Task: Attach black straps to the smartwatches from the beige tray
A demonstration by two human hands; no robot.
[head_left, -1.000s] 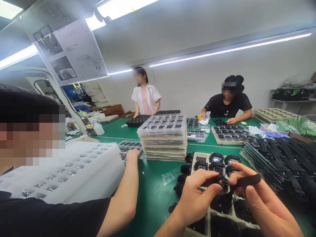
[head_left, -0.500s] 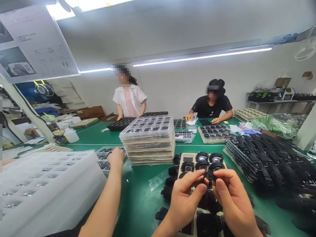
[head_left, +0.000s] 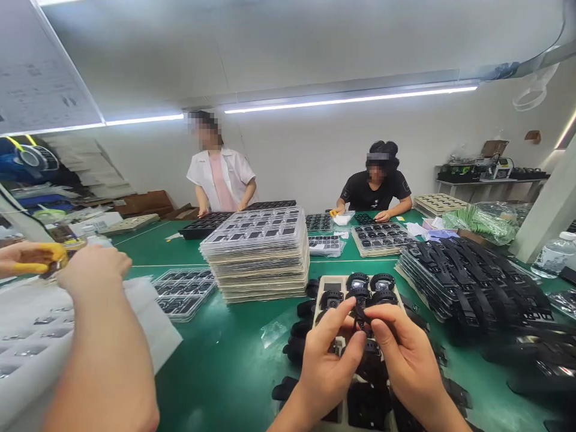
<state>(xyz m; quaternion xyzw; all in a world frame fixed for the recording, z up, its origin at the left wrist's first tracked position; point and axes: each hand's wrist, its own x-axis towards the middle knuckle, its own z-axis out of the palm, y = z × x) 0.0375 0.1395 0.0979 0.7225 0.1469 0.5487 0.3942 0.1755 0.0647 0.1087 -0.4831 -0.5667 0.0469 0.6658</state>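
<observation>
Above a beige tray [head_left: 320, 294] of black smartwatches [head_left: 357, 280], both hands meet at one black watch strap [head_left: 361, 313]. My left hand [head_left: 330, 351] pinches it between thumb and fingers. From the other side, my right hand [head_left: 402, 348] grips it with thumb and forefinger. The fingers partly cover the strap, so its buckle end and any watch body on it cannot be made out. More watches and loose black straps [head_left: 297, 330] lie under and beside the hands.
A tall stack of clear trays [head_left: 261, 258] stands left of the beige tray. Watches with straps lie over another tray stack [head_left: 423, 288] at right. A co-worker's arm [head_left: 103, 336] crosses white foam trays [head_left: 148, 318] at left. Two people sit or stand across the green table [head_left: 216, 360].
The view has swung slightly right. My hands still hold the strap, its pose slightly changed. The co-worker's arm at left has drawn back from the clear tray toward a yellow-gloved hand.
</observation>
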